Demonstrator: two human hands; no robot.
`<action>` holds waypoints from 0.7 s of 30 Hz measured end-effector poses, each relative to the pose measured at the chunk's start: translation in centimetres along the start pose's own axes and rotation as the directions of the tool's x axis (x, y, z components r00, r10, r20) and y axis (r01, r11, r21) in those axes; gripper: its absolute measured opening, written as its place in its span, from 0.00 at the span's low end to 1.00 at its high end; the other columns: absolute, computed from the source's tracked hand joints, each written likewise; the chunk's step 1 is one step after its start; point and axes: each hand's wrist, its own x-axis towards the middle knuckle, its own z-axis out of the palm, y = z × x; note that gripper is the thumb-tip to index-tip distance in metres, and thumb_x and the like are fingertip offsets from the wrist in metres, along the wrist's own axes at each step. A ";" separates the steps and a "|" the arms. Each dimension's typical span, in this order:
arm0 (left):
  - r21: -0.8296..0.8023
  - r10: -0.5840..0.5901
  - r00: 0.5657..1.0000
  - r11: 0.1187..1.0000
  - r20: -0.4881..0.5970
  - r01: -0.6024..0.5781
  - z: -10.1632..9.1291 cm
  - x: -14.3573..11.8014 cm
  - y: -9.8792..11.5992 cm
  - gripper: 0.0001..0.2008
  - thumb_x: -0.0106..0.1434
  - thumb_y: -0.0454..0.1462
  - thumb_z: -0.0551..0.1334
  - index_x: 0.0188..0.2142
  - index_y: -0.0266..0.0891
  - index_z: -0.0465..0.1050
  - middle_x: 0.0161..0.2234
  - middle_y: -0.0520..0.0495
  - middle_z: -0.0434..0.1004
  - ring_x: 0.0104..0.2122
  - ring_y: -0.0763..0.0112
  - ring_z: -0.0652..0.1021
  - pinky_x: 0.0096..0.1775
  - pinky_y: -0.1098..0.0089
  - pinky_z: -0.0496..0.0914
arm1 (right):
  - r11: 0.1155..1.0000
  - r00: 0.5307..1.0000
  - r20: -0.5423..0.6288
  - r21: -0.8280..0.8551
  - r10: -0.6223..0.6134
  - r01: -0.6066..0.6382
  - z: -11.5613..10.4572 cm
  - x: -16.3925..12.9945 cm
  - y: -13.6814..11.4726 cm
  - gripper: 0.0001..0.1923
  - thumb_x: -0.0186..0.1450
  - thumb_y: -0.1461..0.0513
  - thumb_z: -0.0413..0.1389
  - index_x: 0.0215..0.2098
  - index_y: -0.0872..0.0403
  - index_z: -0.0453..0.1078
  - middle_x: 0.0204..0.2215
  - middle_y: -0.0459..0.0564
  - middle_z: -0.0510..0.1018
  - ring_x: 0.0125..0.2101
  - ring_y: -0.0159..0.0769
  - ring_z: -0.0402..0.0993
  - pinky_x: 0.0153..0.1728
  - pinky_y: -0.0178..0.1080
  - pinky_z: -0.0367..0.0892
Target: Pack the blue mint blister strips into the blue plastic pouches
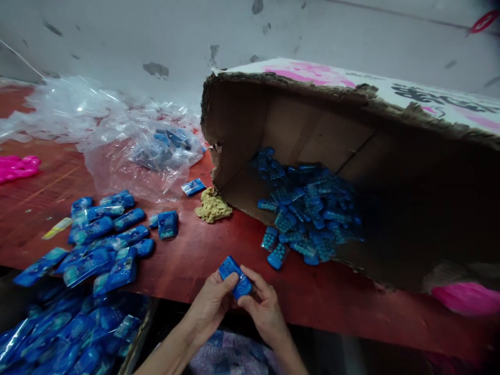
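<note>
While my left hand [213,302] and right hand [263,307] meet at the near edge of the red surface [203,255], both grasp one small blue pack [235,277] between them: left thumb on its near left end, right fingers curled over its right end. It sits tilted, just off the surface edge, above my lap. Right and far from it lies a torn cardboard box [351,130] tipped on its side, its open mouth facing me, with a heap of blue packs [308,213] spilling out of it onto the surface. Near the box's left corner rests a crumpled yellowish wad [213,207]. Left of my hands, a pile of wrapped blue packs [105,239] spreads over the surface, and more fill a bin [70,333] below the near left edge. Farther left lies a clear plastic bag [148,151] holding a few blue items, with loose plastic wrap behind it. Something pink [17,166] sits at the far left edge.
</note>
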 end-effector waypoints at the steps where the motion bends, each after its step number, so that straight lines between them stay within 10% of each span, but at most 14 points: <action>1: -0.014 0.011 1.000 1.000 -0.021 -0.012 0.1 0.1 -0.1 0.09 0.50 0.40 0.65 0.24 0.36 0.69 0.19 0.52 0.70 0.18 0.79 0.68 0.22 0.76 0.60 | 1.000 0.999 -0.030 -0.014 -0.011 0.011 0.1 0.0 0.1 0.23 0.55 0.62 0.59 0.49 0.48 0.67 0.26 0.42 0.76 0.25 0.30 0.70 0.30 0.34 0.69; 10: 0.029 0.126 0.978 0.992 -0.164 -0.123 0.4 0.2 1.0 0.16 0.49 0.41 0.66 0.38 0.41 0.70 0.23 0.54 0.73 0.20 0.77 0.70 0.22 0.75 0.63 | 0.998 0.998 -0.057 -0.040 0.038 -0.040 0.6 0.4 -1.1 0.21 0.57 0.60 0.57 0.49 0.53 0.66 0.24 0.44 0.75 0.21 0.30 0.71 0.25 0.34 0.71; 21: 0.504 0.520 0.826 0.785 -0.218 -0.361 -1.6 1.4 1.2 0.14 0.50 0.45 0.63 0.19 0.38 0.65 0.16 0.56 0.64 0.18 0.77 0.63 0.23 0.74 0.60 | 0.998 0.997 -0.062 -0.017 0.055 -0.056 1.4 0.2 -0.2 0.23 0.55 0.64 0.57 0.50 0.52 0.65 0.27 0.44 0.76 0.22 0.29 0.72 0.25 0.32 0.71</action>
